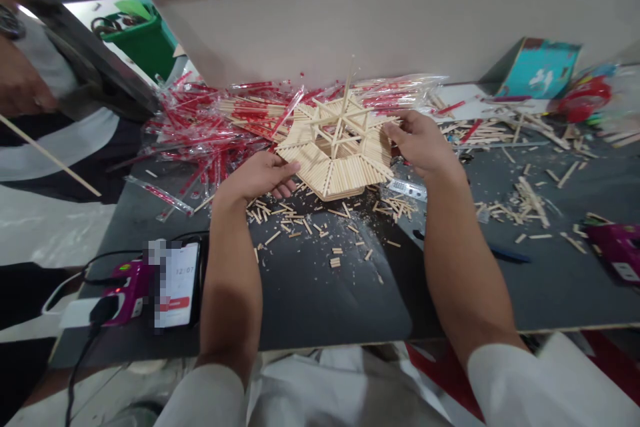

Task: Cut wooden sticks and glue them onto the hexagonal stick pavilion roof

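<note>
A: Object at centre, and its position?

B: Wooden-stick structure (345, 172), above the middle of the dark table (310, 307), between both hands; sloping panels of close-set sticks around an open, spoked centre, with a thin upright stick (346, 90) at the top. Contact with the tabletop beneath: impossible to tell.

A: State of the hands?

B: Left hand (257, 177): partly curled, thumb over the near-left rim, fingers loosely below; apparently a light hold. Right hand (420, 143): nearly closed, in a pinch of thumb and fingers at the right-hand edge. No tool in either.

A: Step in hand?

B: By judgement, steadying or positioning of the assembled structure, rather than cutting or joining of sticks.

A: Demands of the next move?

B: Probably an even, two-sided hold, with gentle pressure at both rims. In any lift or turn, level handling advisable, given slender and likely fragile spokes, with wrists clear of the upright stick. In any setting down, a flat seat needed, away from the cut stick pieces (335, 261) scattered just in front and the metal ruler (407, 189) near the right wrist.

A: Also nearby?

B: Red-and-clear wrappers (200, 120), heaped behind and to the left; phone (181, 287), beside the left forearm.
</note>
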{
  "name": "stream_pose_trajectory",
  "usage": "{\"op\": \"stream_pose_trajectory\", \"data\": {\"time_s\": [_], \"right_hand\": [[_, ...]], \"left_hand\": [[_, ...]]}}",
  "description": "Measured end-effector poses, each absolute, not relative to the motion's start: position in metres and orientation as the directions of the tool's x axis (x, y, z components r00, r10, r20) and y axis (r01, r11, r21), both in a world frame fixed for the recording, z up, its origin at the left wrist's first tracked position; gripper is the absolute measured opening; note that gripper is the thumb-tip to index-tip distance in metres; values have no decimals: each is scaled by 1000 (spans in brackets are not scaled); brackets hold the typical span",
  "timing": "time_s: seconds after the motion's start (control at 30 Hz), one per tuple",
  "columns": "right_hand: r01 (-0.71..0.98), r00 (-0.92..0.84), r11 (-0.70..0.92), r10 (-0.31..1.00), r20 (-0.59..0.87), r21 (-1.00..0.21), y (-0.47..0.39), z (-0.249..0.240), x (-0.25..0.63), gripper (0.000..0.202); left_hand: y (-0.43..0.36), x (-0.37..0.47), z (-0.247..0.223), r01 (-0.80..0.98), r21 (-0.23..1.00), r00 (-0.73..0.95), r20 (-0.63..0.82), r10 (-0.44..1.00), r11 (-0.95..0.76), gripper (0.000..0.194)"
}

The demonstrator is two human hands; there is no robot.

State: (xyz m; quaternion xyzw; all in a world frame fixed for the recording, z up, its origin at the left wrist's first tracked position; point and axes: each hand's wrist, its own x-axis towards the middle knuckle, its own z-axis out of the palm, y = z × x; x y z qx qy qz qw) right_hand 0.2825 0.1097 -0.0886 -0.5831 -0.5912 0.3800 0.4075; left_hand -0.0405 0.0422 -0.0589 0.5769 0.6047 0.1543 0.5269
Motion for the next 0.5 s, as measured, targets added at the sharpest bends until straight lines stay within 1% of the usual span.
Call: {"op": "stream_pose_trajectory", "data": {"time_s": [0.1, 0.23, 0.5], "right_hand": [[352, 19, 32, 999, 42, -935, 111, -90, 282, 35], [297, -2, 0, 1000, 0, -955, 111, -90, 281, 31], [312, -14, 11, 1000, 7, -950, 109, -87, 280, 26]], "left_hand": [[43, -43, -63, 479, 823, 284, -473, 834, 304, 41], [44, -46, -67, 422, 857, 342, -454, 823, 297, 39], [46, -48, -74, 356, 883, 414, -442, 796, 305, 39]]}}
